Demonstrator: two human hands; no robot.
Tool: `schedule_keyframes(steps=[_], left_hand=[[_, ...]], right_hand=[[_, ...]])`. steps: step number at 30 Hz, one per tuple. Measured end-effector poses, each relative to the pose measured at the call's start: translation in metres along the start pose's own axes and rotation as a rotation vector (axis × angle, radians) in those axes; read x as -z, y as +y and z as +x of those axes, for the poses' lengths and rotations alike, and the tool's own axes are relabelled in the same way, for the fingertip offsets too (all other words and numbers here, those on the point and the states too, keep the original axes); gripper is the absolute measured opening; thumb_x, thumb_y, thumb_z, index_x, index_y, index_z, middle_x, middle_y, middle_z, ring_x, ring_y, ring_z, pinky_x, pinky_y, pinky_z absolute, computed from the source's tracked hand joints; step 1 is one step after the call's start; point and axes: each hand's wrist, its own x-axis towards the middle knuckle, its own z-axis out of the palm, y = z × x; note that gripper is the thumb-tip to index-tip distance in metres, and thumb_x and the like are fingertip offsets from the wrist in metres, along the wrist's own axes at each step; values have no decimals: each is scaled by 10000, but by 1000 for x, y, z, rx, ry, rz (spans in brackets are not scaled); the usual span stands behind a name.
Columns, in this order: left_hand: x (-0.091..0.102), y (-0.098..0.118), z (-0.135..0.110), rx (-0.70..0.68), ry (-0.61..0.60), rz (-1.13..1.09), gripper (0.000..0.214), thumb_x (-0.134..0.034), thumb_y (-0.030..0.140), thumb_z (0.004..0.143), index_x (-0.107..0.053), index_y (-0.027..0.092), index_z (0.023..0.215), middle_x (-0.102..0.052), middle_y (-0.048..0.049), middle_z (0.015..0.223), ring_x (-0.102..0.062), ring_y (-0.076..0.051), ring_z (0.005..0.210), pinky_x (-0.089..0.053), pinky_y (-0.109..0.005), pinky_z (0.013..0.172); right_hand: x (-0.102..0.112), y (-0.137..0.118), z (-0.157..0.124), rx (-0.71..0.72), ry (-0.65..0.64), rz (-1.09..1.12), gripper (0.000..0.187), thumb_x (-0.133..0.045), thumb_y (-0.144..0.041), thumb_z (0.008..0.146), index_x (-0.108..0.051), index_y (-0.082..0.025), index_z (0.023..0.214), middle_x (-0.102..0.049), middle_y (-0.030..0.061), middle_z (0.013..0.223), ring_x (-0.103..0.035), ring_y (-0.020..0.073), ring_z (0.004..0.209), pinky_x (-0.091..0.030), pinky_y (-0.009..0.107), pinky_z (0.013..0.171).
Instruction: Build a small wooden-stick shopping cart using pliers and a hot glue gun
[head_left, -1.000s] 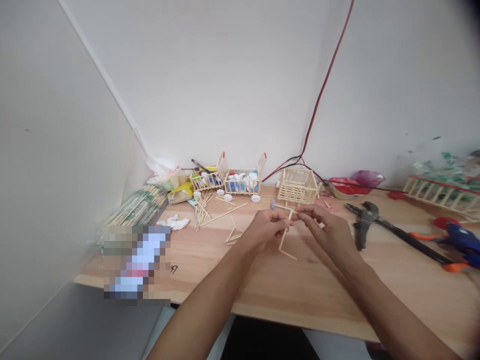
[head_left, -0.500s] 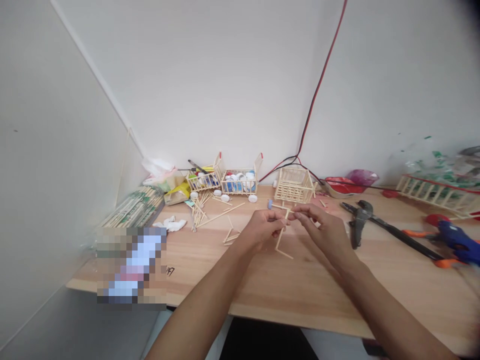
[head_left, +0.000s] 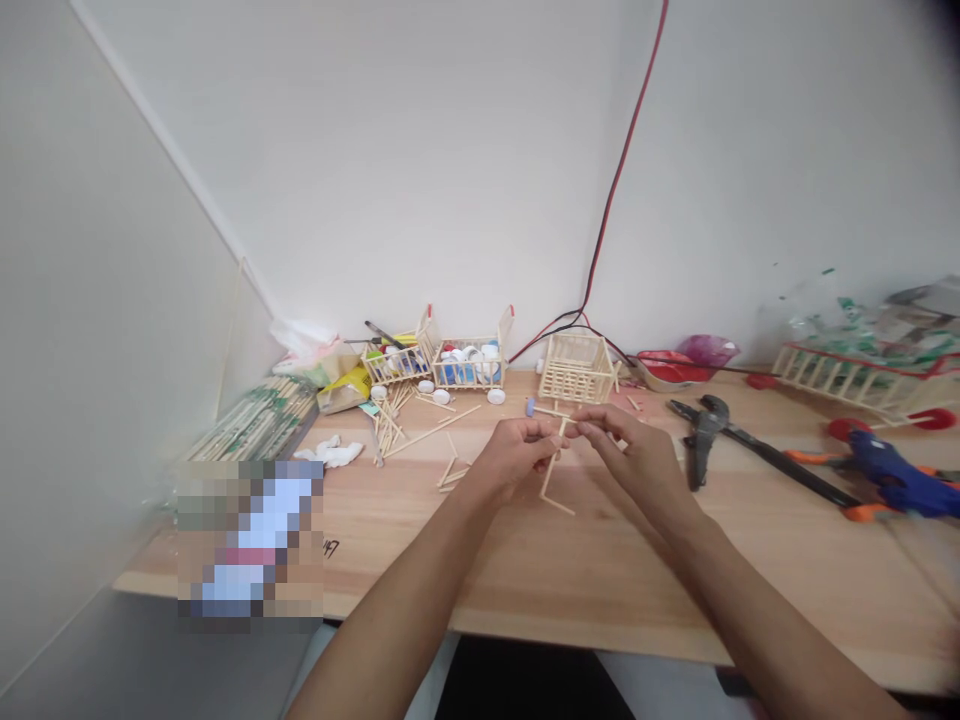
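Joined thin wooden sticks [head_left: 551, 474] form a small angled frame, with one stick end near the tabletop. My left hand [head_left: 519, 456] is closed, thumb and fingers pinching this stick frame near its upper joint. Opposite it, my right hand [head_left: 628, 450] pinches the end of a short wooden stick [head_left: 568, 420] that lies across that joint. Just beyond my fingertips is a small blue-headed piece [head_left: 530, 407] with a thin stick. Behind it stands a basket built of wooden sticks [head_left: 576, 370].
Two wheeled stick carts [head_left: 469, 368] stand by the wall, with loose sticks [head_left: 391, 425] before them. Bundled sticks [head_left: 262, 425] lie left. To the right are adjustable pliers [head_left: 703, 440], a blue glue gun [head_left: 896, 475], a red bowl [head_left: 664, 368] and a larger cart [head_left: 855, 378].
The whole view has shifted slightly, so things sit a little further left. Both hands keep nearly the same pinch on the sticks.
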Motion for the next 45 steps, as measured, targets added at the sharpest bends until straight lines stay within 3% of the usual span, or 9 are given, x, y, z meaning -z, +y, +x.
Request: schedule_keyframes(steps=[45], left_hand=[[-1,0,0,2,-4,18,348,-732,425,600,-633,103,686,-468,23,594,-368,-66,546,-244,-232,552]], right_hand=[[1,-2,0,-13,-8,17,195,-507,-335,886,-656,-224,942,-738,29,831,-650,194,751,-455,292,662]])
